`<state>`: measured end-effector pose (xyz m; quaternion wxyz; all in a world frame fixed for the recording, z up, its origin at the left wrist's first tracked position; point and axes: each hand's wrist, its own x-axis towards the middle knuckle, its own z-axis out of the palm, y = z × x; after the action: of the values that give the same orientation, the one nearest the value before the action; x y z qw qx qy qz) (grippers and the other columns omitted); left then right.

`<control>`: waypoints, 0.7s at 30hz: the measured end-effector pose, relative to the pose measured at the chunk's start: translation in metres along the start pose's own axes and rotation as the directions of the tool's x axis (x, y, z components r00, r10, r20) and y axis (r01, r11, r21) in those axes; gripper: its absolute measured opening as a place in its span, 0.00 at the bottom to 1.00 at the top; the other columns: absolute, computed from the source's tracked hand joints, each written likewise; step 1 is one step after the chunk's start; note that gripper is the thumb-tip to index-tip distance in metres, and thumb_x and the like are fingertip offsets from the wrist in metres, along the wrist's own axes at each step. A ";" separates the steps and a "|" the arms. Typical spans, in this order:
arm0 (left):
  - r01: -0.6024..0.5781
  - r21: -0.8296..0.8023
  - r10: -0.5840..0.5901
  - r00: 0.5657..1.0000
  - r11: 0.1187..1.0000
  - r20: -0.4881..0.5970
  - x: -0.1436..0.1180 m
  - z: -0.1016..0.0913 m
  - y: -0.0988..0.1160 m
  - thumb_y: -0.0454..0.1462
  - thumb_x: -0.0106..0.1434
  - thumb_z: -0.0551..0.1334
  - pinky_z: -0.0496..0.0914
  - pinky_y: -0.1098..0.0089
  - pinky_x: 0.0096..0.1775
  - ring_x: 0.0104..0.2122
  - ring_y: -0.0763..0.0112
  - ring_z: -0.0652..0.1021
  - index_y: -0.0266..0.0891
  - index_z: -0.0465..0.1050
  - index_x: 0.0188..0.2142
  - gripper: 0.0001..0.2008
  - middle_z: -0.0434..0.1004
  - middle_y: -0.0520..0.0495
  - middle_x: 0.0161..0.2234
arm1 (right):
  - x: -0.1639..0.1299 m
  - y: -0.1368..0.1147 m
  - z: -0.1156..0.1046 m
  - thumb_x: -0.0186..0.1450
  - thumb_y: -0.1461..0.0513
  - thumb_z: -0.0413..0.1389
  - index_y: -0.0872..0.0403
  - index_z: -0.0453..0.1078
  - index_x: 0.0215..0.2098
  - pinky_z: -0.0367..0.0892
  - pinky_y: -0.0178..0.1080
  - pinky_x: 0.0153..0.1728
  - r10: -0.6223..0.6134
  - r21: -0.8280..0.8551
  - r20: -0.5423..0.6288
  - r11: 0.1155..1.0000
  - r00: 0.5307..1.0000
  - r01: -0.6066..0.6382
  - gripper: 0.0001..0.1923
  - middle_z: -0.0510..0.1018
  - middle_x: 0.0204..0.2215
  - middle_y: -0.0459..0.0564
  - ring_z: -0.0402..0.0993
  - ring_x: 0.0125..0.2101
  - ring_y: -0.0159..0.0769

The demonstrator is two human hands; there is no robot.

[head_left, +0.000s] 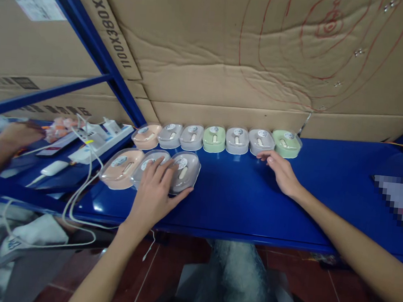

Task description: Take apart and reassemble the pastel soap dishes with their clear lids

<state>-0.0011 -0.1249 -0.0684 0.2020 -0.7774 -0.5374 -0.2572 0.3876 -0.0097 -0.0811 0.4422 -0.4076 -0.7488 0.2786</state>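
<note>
Small plastic cases with clear lids lie on a blue shelf (325, 196). A back row of several runs along the cardboard: a peach case (146, 135), grey ones, a green case (214, 138) and another green case (287, 143) at the right end. In front lie a peach case (119, 166) and two grey cases. My left hand (155, 191) rests flat on the front grey cases, thumb against the right one (186, 171). My right hand (281, 170) lies on the shelf, fingertips touching the back-row grey case (261, 142).
Cardboard sheets (231, 63) with red scribbles wall off the back. A white power strip (99, 141) and white cables (79, 191) lie at the left, where another person's hand (16, 133) works. A blurred patch (401, 199) sits at the right. Red floor tiles show below.
</note>
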 end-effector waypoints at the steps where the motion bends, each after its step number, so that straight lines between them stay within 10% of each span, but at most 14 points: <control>1: 0.005 -0.007 -0.005 1.000 1.000 -0.001 0.000 0.000 0.000 0.49 0.73 0.69 0.64 0.30 0.69 0.69 0.32 0.71 0.39 0.67 0.66 0.29 0.76 0.29 0.63 | 0.000 -0.001 0.000 0.76 0.34 0.48 0.44 0.78 0.52 0.70 0.60 0.61 -0.003 -0.006 0.001 1.000 1.000 0.003 0.30 0.85 0.54 0.53 0.80 0.55 0.54; 21: 0.008 -0.009 -0.008 1.000 1.000 -0.004 -0.006 0.007 -0.002 0.50 0.74 0.68 0.64 0.34 0.70 0.67 0.34 0.74 0.36 0.66 0.68 0.31 0.77 0.28 0.65 | 0.000 -0.005 0.001 0.76 0.34 0.48 0.44 0.78 0.50 0.70 0.60 0.62 0.002 -0.018 -0.001 1.000 1.000 -0.002 0.30 0.85 0.52 0.52 0.80 0.54 0.54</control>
<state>-0.0031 -0.1243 -0.0776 0.1985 -0.7757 -0.5389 -0.2618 0.3852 -0.0127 -0.0776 0.4384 -0.4125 -0.7507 0.2722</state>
